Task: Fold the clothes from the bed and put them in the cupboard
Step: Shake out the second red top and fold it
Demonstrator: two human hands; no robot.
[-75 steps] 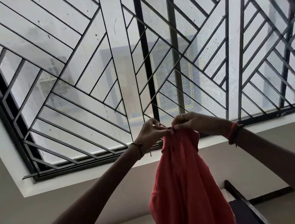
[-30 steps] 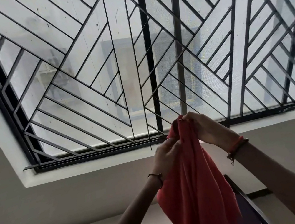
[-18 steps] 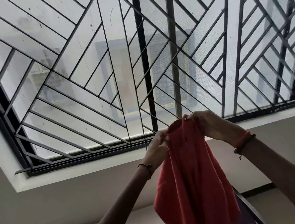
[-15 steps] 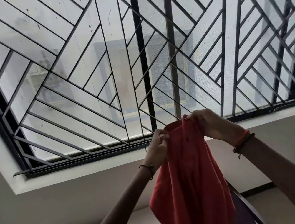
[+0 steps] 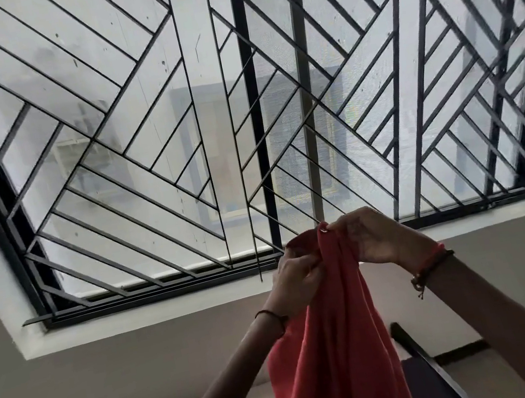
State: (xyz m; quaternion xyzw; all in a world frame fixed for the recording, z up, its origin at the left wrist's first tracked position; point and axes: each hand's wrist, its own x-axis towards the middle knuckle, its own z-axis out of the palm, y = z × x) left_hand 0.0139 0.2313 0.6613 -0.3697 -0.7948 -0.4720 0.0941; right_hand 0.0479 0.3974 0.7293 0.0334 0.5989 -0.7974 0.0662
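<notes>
The fingers (image 5: 337, 225) of the right hand (image 5: 370, 237) are curled over and pinch the top edge of the red garment (image 5: 334, 343), and just below and beside them the left hand (image 5: 297, 280) has its fingers bunched into the same gathered cloth. The garment is up in the air between the two hands, in front of the window sill (image 5: 169, 315), hanging down in loose folds and running out of view at the bottom; neither the bed nor the cupboard shows from here. With both grips so close together on one bunched spot, I'd worry that the cloth hangs twisted and any fold comes out crooked. If one pinch lets go while the hands search for a corner, the whole piece could slide off to one side. Both arms reach up and forward, the right wrist with its red thread bracelet (image 5: 432, 266) bent down over the cloth, the left wrist with a thin dark band (image 5: 272, 315) lower and turned inward. Behind them stands the black window grille (image 5: 172, 127).
</notes>
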